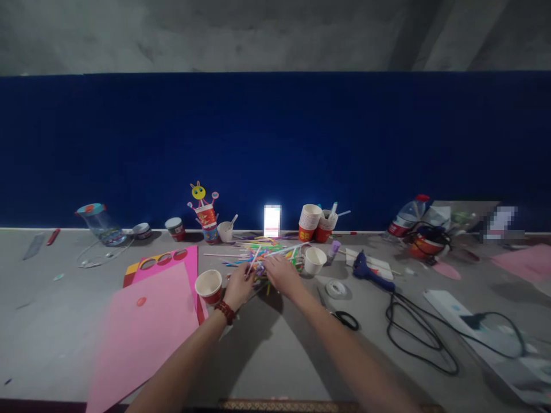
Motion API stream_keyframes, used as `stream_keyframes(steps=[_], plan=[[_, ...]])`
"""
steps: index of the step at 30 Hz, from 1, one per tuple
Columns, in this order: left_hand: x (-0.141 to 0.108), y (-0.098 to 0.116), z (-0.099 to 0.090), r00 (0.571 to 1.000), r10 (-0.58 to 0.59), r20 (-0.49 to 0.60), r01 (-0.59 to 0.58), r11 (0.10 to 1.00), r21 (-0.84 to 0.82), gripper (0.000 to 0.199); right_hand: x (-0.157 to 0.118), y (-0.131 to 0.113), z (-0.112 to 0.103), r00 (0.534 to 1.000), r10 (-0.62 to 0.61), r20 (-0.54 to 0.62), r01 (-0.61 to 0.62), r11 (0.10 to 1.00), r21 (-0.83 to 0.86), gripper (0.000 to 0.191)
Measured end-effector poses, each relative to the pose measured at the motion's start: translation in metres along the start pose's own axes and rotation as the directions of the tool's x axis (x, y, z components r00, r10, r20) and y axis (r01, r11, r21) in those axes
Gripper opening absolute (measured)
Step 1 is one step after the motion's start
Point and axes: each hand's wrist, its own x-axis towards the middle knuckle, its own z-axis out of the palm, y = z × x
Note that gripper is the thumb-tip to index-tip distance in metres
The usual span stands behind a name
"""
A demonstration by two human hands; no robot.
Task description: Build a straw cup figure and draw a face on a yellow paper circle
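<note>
A loose pile of thin, many-coloured straws (241, 248) lies in the middle of the table, with both of my hands at its near side. My left hand (239, 285), a beaded bracelet on its wrist, is closed on a thin pale straw (255, 259) that sticks up from the fingers. Over the pile my right hand (282, 274) has its fingers curled down; a long whitish straw (295, 248) runs beside them. What those fingertips grip is hidden. A paper cup (209, 285) stands just left of my left hand, and another paper cup (315, 261) is right of the pile.
Pink sheets (148, 327) lie at left. Behind stand a decorated cup figure (205, 218), a lit phone (272, 221) and stacked cups (308, 221). To the right are scissors (345, 320), a tape roll (336, 288), a blue glue gun (370, 272) with its cable, and a power strip (456, 321).
</note>
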Motion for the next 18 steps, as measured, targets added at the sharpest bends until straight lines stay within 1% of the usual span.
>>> stream_keyframes(steps=[2,5,7,9,13,16,17,18], plan=[[0.000,0.000,-0.003,1.000,0.006,-0.021,-0.006,0.999,-0.034,0.010,0.000,0.003,0.000,1.000,0.009,-0.016,-0.009,1.000,0.020,0.024],[0.001,0.005,-0.007,0.999,0.024,-0.026,-0.026,0.997,-0.077,0.008,0.004,0.006,0.000,1.000,-0.021,-0.021,0.022,0.998,0.067,0.032],[0.001,0.012,-0.008,0.999,0.046,-0.023,-0.048,0.994,-0.098,0.007,0.009,0.006,-0.001,0.999,-0.049,-0.011,0.050,0.994,0.099,0.032],[0.000,0.018,-0.008,0.998,0.067,-0.019,-0.069,0.990,-0.119,0.009,0.013,0.006,-0.002,0.998,-0.055,0.002,0.054,0.989,0.134,0.028],[-0.001,0.024,-0.004,0.996,0.081,-0.024,-0.083,0.985,-0.152,0.015,0.016,0.007,-0.001,1.000,-0.020,-0.005,0.021,0.970,0.244,0.022],[0.002,0.022,0.000,0.996,0.080,-0.041,-0.085,0.986,-0.145,0.029,0.016,0.011,-0.003,0.999,0.033,-0.039,-0.016,0.928,0.373,0.020],[0.005,0.020,0.002,0.996,0.076,-0.042,-0.082,0.986,-0.143,0.029,0.016,0.013,-0.004,0.997,0.055,-0.050,-0.029,0.906,0.423,0.020],[0.007,0.019,0.003,0.997,0.068,-0.043,-0.073,0.987,-0.144,0.025,0.017,0.016,-0.005,0.995,0.079,-0.062,-0.040,0.878,0.477,0.018]])
